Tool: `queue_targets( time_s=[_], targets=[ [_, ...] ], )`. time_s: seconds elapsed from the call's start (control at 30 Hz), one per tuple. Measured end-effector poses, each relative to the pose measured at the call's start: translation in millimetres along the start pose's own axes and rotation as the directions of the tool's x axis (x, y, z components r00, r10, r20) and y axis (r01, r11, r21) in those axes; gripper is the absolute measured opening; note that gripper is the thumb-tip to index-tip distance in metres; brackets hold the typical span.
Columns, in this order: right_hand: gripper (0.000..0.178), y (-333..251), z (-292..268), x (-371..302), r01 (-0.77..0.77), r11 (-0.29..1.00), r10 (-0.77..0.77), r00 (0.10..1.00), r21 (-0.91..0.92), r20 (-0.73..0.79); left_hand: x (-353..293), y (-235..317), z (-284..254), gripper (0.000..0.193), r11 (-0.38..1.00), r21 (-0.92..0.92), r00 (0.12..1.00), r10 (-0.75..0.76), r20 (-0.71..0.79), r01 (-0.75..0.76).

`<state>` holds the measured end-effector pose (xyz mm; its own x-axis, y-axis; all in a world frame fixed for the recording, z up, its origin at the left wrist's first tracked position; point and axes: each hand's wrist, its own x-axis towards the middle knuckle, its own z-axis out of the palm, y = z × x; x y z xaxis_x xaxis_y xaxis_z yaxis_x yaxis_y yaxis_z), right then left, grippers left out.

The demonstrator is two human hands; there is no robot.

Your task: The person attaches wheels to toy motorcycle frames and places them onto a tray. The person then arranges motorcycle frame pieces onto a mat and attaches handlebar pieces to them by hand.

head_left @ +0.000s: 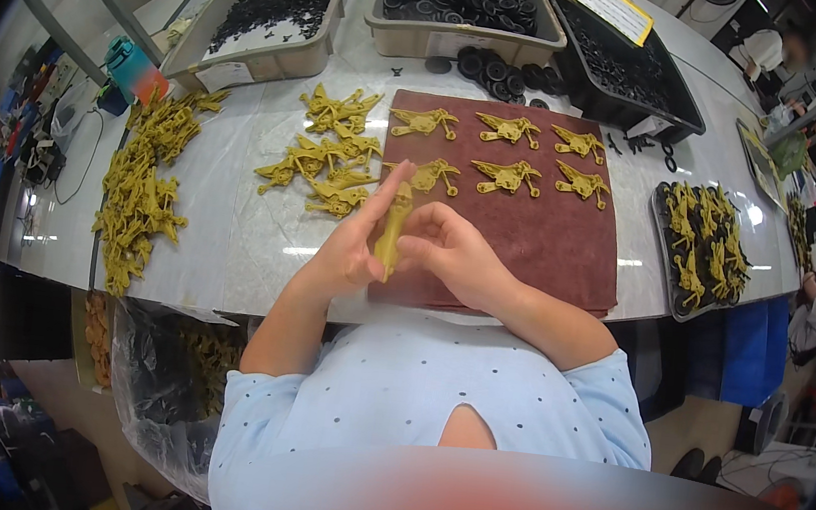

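Note:
In front of my chest I hold a yellow moulded plastic part (390, 237) upright between my hands. My left hand (349, 246) supports it against the palm, its fingers pointing up and away. My right hand (460, 261) has bent fingers closed at the part's right side. Beyond them lies a dark red cloth (549, 256) bearing two rows of similar yellow parts (506, 176). One of these, behind my left fingertips, is partly covered. Left of the cloth is a loose group of yellow parts (326, 157).
A larger heap of yellow parts (142, 189) lies far left, near a teal and orange bottle (135, 71). Grey bins (462, 48) (248, 71) and a black bin (681, 115) of small black pieces line the back. Black discs (494, 71) lie loose. A filled tray (665, 249) sits right.

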<state>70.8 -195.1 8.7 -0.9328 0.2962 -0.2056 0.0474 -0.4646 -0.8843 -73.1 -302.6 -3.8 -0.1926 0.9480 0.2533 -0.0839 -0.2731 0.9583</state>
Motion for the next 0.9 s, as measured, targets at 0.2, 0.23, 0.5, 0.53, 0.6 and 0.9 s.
queue_targets(
  time_s=[0.2,0.23,0.5,0.53,0.6,0.9],
  targets=[
    [0.026,-7.9,-4.7,-10.1,0.053,0.971,-0.059,0.998,-0.234,-0.018,-3.8,11.1,0.7,0.088,0.942,-0.294,0.986,-0.145,0.086,0.164],
    [0.026,-8.8,-3.7,-12.0,0.054,0.953,-0.078,0.994,-0.298,-0.07,-6.4,8.7,2.3,0.088,0.942,-0.294,0.986,-0.144,0.083,0.163],
    [0.024,0.7,-22.5,-4.7,0.319,0.583,-0.335,0.932,-0.747,0.137,-9.3,5.9,-9.9,0.113,0.887,0.461,0.987,-0.036,0.154,-0.04],
    [0.024,-6.4,-18.4,-6.6,0.139,0.815,-0.102,0.99,-0.563,0.098,-11.1,3.3,-14.8,0.114,0.906,0.423,0.979,-0.074,0.19,-0.013],
    [0.027,-9.6,-17.9,-7.8,-0.028,0.932,0.109,0.973,-0.361,0.205,-16.5,12.8,-11.7,0.112,0.95,0.287,0.963,-0.183,0.197,0.121],
    [0.027,17.7,-24.1,1.4,-0.155,0.987,0.147,0.972,0.032,0.181,-9.0,9.6,0.2,0.058,0.737,0.648,0.981,0.113,0.16,-0.191]
  ],
)
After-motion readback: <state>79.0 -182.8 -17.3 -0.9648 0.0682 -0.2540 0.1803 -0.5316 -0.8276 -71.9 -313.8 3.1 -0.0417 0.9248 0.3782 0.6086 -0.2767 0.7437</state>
